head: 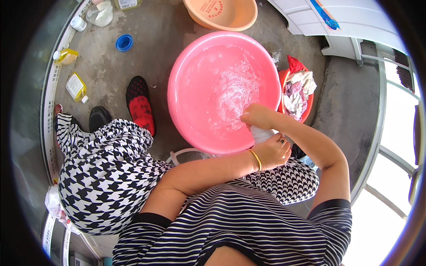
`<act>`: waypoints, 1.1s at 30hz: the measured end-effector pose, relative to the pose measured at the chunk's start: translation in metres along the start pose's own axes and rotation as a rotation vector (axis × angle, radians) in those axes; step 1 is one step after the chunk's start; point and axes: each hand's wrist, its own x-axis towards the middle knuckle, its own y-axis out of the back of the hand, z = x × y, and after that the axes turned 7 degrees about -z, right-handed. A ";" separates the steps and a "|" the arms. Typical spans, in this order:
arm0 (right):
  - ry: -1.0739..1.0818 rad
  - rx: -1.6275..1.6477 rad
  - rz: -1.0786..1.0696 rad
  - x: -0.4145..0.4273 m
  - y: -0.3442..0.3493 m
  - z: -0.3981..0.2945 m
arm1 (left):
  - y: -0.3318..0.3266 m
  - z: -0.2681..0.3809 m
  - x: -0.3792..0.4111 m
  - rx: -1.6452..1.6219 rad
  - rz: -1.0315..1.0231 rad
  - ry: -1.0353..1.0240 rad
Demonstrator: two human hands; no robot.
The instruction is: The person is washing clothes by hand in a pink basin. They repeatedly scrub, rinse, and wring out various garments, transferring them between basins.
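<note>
A white cloth (pixel 262 134) is stretched and bunched between my two hands over the near right rim of a large pink plastic basin (pixel 176 109). My right hand (pixel 259 116) grips its far end, above the water. Closer to my body, my left hand (pixel 272 151) holds the other end; a ring is on a finger and a gold bangle (pixel 256 159) on the wrist. Rippled water (pixel 233 86) with some suds fills the basin's bottom. The cloth's parts inside both fists are hidden.
A red bucket (pixel 309 109) of crumpled clothes (pixel 296 91) stands right of the basin. Beyond is an orange basin (pixel 229 20). Leftward are a blue cap-like cup (pixel 124 43), yellow liquid bottles (pixel 76 87), a white jar (pixel 78 23) and a scoop container (pixel 101 15). A white cabinet (pixel 359 20) stands upper right.
</note>
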 end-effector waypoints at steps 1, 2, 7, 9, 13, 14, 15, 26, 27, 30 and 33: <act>-0.022 0.114 0.053 0.000 -0.001 0.008 | 0.003 -0.003 0.002 -0.025 0.028 0.025; -0.100 0.333 0.133 -0.005 0.000 0.024 | 0.006 -0.008 0.006 -0.054 0.068 0.056; 0.000 1.356 0.828 -0.044 0.012 0.017 | 0.046 -0.058 0.034 -0.294 0.441 0.397; 0.134 0.906 0.955 -0.052 -0.004 0.009 | 0.067 -0.088 0.045 -0.660 0.549 0.613; 0.443 -0.397 0.935 -0.051 -0.004 -0.062 | 0.075 -0.106 0.033 -1.543 0.553 0.780; 0.442 -0.536 0.888 -0.052 0.006 -0.067 | 0.075 -0.108 0.034 -1.675 0.531 0.762; 0.414 -0.509 0.952 -0.050 0.016 -0.066 | 0.078 -0.110 0.034 -1.795 0.513 0.749; 0.178 0.672 1.228 -0.064 0.103 -0.054 | 0.102 -0.123 0.023 -0.916 0.570 1.003; 0.097 0.692 1.279 -0.072 0.112 -0.042 | 0.099 -0.124 0.024 -0.900 0.567 1.015; -0.064 0.314 1.219 -0.102 0.169 0.061 | 0.095 -0.130 0.026 -0.856 0.520 0.997; -0.549 -0.014 1.014 -0.134 0.142 0.118 | 0.098 -0.119 0.023 -0.823 0.480 0.997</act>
